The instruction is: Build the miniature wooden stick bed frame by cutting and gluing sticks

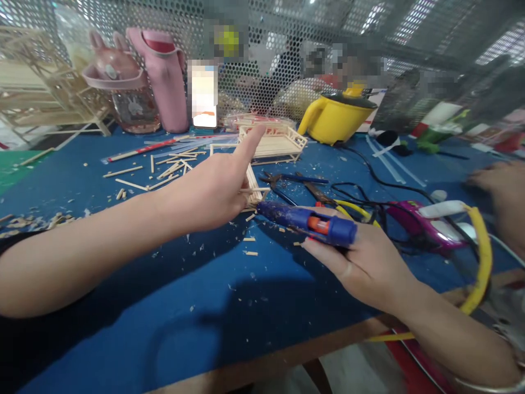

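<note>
Currently, stick frame (254, 183) lies between both hands (213, 183) (369, 260).

Tool (328, 227) in right hand (365, 262), tip (262, 208) beside frame (253, 183) in left hand (215, 189). On table (279, 306): pliers (305, 178) behind tool, model (274, 146) behind frame, loose sticks (169, 171) left of model, phone (204, 98) behind sticks, tumbler (166, 85) left of phone, pot (340, 120) right of model.

The glue gun (301, 219) has a dark blue, tapered body with an orange part visible in a side opening; it points left, its narrow tip at the near end of the stick frame (254, 185). The stick frame consists of thin, pale wooden sticks set lengthwise, with one stick crossing near that end. It is partly hidden; tip contact cannot be confirmed.
</note>
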Available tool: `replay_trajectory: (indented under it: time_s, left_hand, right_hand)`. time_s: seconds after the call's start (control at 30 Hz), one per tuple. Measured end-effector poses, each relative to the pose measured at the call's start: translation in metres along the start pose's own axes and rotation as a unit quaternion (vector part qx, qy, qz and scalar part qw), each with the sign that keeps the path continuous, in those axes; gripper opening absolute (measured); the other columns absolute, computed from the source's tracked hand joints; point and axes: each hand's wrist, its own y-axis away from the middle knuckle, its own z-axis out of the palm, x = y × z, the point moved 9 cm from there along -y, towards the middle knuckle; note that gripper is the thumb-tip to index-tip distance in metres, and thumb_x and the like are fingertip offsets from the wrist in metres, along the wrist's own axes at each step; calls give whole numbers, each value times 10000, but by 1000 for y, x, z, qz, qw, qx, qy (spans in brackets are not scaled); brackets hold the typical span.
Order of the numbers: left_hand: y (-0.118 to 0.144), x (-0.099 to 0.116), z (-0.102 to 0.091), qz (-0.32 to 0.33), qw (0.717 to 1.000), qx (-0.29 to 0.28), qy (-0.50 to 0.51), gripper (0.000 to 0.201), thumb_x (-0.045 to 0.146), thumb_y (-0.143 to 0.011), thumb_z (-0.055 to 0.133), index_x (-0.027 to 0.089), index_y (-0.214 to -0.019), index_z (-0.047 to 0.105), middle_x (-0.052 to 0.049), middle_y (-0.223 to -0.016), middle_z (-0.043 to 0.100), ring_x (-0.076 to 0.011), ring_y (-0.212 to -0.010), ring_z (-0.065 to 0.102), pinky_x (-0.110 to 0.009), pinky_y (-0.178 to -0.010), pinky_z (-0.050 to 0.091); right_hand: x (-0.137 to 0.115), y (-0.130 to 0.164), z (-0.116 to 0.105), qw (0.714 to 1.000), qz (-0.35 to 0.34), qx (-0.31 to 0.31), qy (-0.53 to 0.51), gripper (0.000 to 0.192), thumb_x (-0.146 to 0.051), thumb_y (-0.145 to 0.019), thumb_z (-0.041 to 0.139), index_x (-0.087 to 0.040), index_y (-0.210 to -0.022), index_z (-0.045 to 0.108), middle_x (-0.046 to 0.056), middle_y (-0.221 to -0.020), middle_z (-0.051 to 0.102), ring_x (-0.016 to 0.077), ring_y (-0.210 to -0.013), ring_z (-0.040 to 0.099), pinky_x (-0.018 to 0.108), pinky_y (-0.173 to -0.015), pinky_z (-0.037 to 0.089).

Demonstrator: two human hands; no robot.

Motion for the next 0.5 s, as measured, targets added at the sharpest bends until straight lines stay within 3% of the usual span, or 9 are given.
replay_trajectory:
  time_s: [0.5]
  left_hand:
    - [0, 1, 2, 11, 1000, -4, -16, 849, 190, -782, 465, 170, -1475, -25, -86, -1005, 684, -221, -862, 649, -325, -751, 491]
  right_hand:
    - [3, 4, -10, 998, 7, 46, 49, 311, -374, -888, 484, -267, -1164, 578, 1, -1040, 718, 208, -934, 693, 300, -766, 582]
